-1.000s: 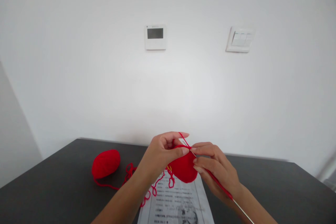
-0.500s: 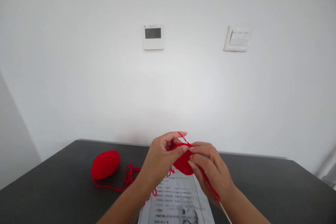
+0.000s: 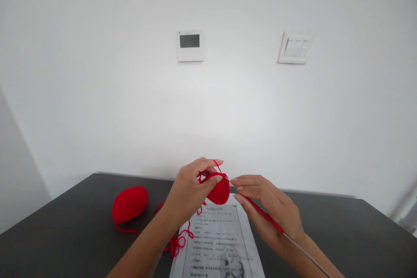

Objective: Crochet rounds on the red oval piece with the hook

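My left hand (image 3: 193,182) pinches a small rounded red crochet piece (image 3: 220,192) between thumb and fingers, its index finger stretched out with a strand of red yarn (image 3: 217,166) running over it. My right hand (image 3: 272,204) is closed around a crochet hook (image 3: 304,253) that has a red middle part and a thin metal shaft sticking out past the wrist. The hook's metal tip points left and meets the upper right edge of the piece. Whether a loop sits on the tip is too small to tell.
On the dark table (image 3: 74,226), a red yarn ball (image 3: 130,204) lies at the left. Loose tangled yarn (image 3: 176,243) trails beside and over a printed sheet (image 3: 215,234) below my hands. A thermostat panel (image 3: 190,54) and a switch (image 3: 295,47) are on the wall.
My left hand has shifted left and slightly up with the crochet piece. My right hand has drawn back to the right, so a gap with the hook's metal shaft shows between the hands.
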`<action>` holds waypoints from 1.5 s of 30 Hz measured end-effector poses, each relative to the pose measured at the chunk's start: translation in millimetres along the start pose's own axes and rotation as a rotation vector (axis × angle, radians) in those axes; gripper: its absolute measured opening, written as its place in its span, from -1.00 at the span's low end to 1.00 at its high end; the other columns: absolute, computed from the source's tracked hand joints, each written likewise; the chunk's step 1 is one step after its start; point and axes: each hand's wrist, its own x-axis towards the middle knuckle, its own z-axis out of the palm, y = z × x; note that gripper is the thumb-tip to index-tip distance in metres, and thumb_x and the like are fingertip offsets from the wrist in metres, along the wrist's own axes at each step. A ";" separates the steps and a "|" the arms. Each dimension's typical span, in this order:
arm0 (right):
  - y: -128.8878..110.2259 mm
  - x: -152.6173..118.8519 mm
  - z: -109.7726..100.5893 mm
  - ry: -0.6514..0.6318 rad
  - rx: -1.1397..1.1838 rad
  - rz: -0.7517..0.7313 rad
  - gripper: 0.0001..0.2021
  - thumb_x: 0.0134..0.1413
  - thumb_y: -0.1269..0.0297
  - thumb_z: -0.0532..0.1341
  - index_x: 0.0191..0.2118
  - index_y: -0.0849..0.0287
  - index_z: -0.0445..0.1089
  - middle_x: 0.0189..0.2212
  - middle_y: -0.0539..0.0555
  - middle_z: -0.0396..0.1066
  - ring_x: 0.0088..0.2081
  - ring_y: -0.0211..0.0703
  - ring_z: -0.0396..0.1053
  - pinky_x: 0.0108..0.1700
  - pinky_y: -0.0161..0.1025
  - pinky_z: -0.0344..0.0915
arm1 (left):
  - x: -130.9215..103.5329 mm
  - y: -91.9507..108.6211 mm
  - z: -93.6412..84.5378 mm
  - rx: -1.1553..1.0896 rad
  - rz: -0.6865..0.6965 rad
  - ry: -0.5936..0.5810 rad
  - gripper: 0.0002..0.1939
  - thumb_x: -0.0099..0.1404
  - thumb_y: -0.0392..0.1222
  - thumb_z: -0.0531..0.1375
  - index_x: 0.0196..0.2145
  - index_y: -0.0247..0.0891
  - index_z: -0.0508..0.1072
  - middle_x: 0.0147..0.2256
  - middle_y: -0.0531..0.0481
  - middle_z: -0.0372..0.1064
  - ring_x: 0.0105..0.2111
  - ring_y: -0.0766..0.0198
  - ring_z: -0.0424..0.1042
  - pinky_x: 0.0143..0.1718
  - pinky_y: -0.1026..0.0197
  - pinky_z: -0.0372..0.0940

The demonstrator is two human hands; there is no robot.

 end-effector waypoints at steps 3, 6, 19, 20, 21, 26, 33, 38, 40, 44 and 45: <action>-1.9 1.3 -4.9 -0.023 0.069 0.106 -0.86 0.13 0.48 0.16 -0.21 0.14 0.38 -0.30 0.12 0.52 -0.24 -0.12 0.50 -0.22 -0.21 0.49 | 2.3 -4.7 -2.3 0.035 0.034 -0.037 -0.75 0.16 -0.29 0.16 -0.19 -0.21 0.53 -0.33 -0.01 0.46 -0.28 0.25 0.41 -0.21 0.22 0.29; -2.3 1.0 -10.3 -0.035 0.151 0.244 -0.91 0.12 0.42 0.18 -0.26 0.14 0.42 -0.33 0.09 0.53 -0.27 -0.13 0.52 -0.25 -0.25 0.49 | 4.1 -8.3 -5.1 0.010 0.018 -0.090 -0.77 0.15 -0.28 0.17 -0.22 -0.20 0.54 -0.32 -0.02 0.47 -0.30 0.25 0.42 -0.22 0.21 0.30; -3.9 5.2 -19.6 -0.032 0.525 0.668 -0.90 0.07 0.28 0.28 -0.39 0.19 0.47 -0.40 0.09 0.57 -0.37 -0.15 0.54 -0.33 -0.32 0.50 | 5.1 -6.1 -11.7 -0.233 -0.125 -0.221 -0.89 0.07 -0.26 0.25 -0.39 -0.25 0.55 -0.41 0.00 0.47 -0.43 0.30 0.40 -0.36 0.25 0.27; -2.1 4.0 -17.4 -0.020 0.599 0.690 -0.90 0.07 0.28 0.28 -0.39 0.19 0.46 -0.41 0.09 0.57 -0.37 -0.16 0.54 -0.31 -0.29 0.51 | 4.8 -5.4 -11.1 -0.295 -0.166 -0.243 -0.89 0.06 -0.26 0.27 -0.38 -0.26 0.55 -0.45 0.02 0.46 -0.45 0.32 0.39 -0.38 0.26 0.26; -0.5 2.5 -14.8 0.006 0.663 0.689 -0.91 0.08 0.29 0.28 -0.38 0.19 0.45 -0.42 0.08 0.57 -0.40 -0.17 0.54 -0.31 -0.29 0.51 | 4.4 -4.8 -10.6 -0.360 -0.206 -0.266 -0.89 0.05 -0.27 0.28 -0.39 -0.27 0.55 -0.48 0.03 0.45 -0.47 0.33 0.38 -0.39 0.27 0.25; 0.2 -3.1 -5.1 0.118 0.697 0.448 -0.98 0.07 0.39 0.28 -0.33 0.15 0.45 -0.38 0.09 0.56 -0.38 -0.16 0.53 -0.35 -0.24 0.50 | 2.3 -5.2 -9.3 -0.615 -0.332 -0.366 -0.87 -0.02 -0.31 0.34 -0.42 -0.27 0.56 -0.51 0.06 0.45 -0.52 0.40 0.36 -0.43 0.33 0.20; 6.7 0.1 -9.4 -0.052 0.245 -0.076 -0.79 0.12 0.54 0.18 -0.15 0.17 0.42 -0.20 0.19 0.51 -0.15 -0.08 0.46 -0.20 -0.15 0.47 | 2.0 -8.0 -7.6 -0.673 -0.364 -0.439 -0.83 -0.04 -0.33 0.36 -0.40 -0.30 0.56 -0.51 0.06 0.46 -0.52 0.43 0.35 -0.42 0.36 0.19; 13.3 3.3 -9.4 -0.140 0.067 -0.237 -0.81 0.18 0.51 0.12 -0.11 0.26 0.37 -0.16 0.27 0.49 -0.07 -0.08 0.41 -0.12 -0.13 0.44 | 2.4 -6.5 -9.5 -0.527 -0.327 -0.420 -0.84 0.02 -0.27 0.33 -0.36 -0.28 0.53 -0.46 0.05 0.46 -0.46 0.37 0.37 -0.37 0.31 0.21; 12.1 4.0 -9.7 -0.148 0.095 -0.192 -0.82 0.20 0.48 0.10 -0.12 0.23 0.37 -0.18 0.24 0.49 -0.11 -0.11 0.42 -0.15 -0.15 0.45 | 2.7 -5.3 -13.0 -0.415 -0.263 -0.413 -0.83 0.09 -0.22 0.29 -0.31 -0.27 0.53 -0.38 0.00 0.48 -0.38 0.30 0.40 -0.29 0.25 0.24; 6.0 3.0 -10.2 -0.113 0.231 -0.025 -0.83 0.22 0.44 0.07 -0.16 0.15 0.37 -0.21 0.17 0.50 -0.19 -0.13 0.45 -0.24 -0.19 0.46 | 3.8 -5.0 -21.3 -0.179 -0.106 -0.372 -0.82 0.15 -0.12 0.25 -0.32 -0.25 0.55 -0.24 -0.06 0.47 -0.20 0.17 0.39 -0.14 0.18 0.21; 4.7 2.5 -9.8 -0.100 0.264 0.011 -0.83 0.22 0.44 0.08 -0.17 0.13 0.37 -0.21 0.16 0.50 -0.19 -0.14 0.45 -0.24 -0.20 0.46 | 3.9 -5.3 -22.0 -0.186 -0.107 -0.371 -0.80 0.16 -0.10 0.24 -0.30 -0.24 0.56 -0.22 -0.06 0.47 -0.18 0.17 0.39 -0.13 0.18 0.21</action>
